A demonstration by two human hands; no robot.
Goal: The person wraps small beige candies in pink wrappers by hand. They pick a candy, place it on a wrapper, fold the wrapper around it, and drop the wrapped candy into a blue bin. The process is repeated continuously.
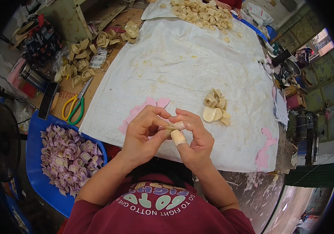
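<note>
Near the front edge of the white-covered table, a small thin beige curved piece (171, 128) is between my two hands. My left hand (143, 130) pinches it with thumb and fingers. On its other side my right hand (196, 140) closes in, with beige wraps on its thumb and a fingertip. The fingers partly hide the piece. Pink cut-out pieces (133, 116) lie flat just beyond my left hand. Beyond my right hand sits a small cluster of beige hollow pieces (215, 107).
A blue basin (38, 193) at left holds purple glittery pieces (69, 158). Yellow-and-green-handled scissors (77, 103), a phone (48, 100) and a flask (33, 76) are beyond it. A large beige heap (204, 15) lies at the far end, near another person's hand (223, 5). Pink strips (266, 146) lie right.
</note>
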